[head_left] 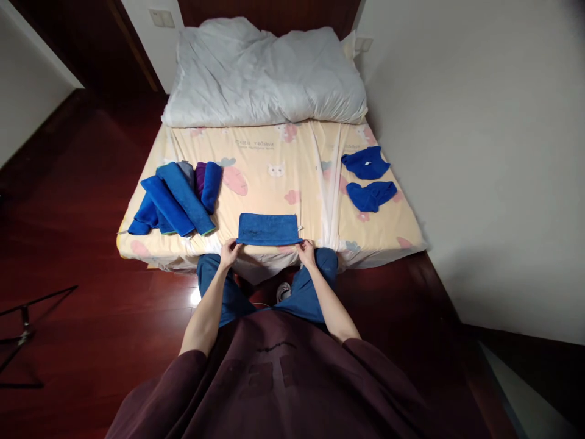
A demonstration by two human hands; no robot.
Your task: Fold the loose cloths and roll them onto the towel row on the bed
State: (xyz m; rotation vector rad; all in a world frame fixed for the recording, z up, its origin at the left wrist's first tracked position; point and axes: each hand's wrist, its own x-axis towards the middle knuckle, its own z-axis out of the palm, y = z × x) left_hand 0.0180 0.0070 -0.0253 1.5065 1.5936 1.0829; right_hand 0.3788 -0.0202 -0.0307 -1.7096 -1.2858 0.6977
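Observation:
A blue towel lies flat on the bed's near edge, its front edge turned up into a narrow fold or roll. My left hand pinches the left end of that edge, and my right hand pinches the right end. A small white tag sticks out at the towel's right side. To the left is a pile of rolled towels, mostly blue, with a purple and a grey one among them. Two crumpled blue cloths lie apart from my hands on the right of the bed.
The bed has a cream patterned sheet with a lengthwise ridge right of centre. A white quilt is heaped at the headboard. A wall borders the right side. Black stand legs rest on the dark red floor at left.

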